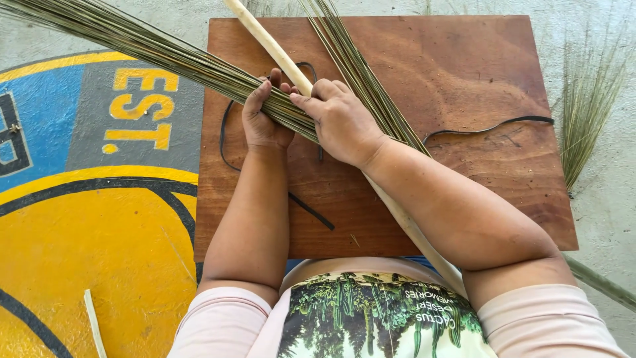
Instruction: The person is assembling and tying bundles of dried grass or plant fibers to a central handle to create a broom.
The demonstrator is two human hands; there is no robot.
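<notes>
My left hand (262,116) grips a thick bundle of thin green-brown straw stalks (152,50) that fans out to the upper left. My right hand (341,119) presses on the same bundle where it meets a pale wooden stick (268,43). The stick runs from the top centre down under my right forearm toward my lap. A second bundle of stalks (351,59) lies along the stick to the right. All of this is over a brown wooden board (464,66).
A thin black strap (490,126) lies on the board at the right, and another black strap (311,212) loops under my hands. Loose stalks (586,106) lie on the concrete at the right. Painted yellow and blue floor (86,238) is at the left, with a small pale stick (94,325).
</notes>
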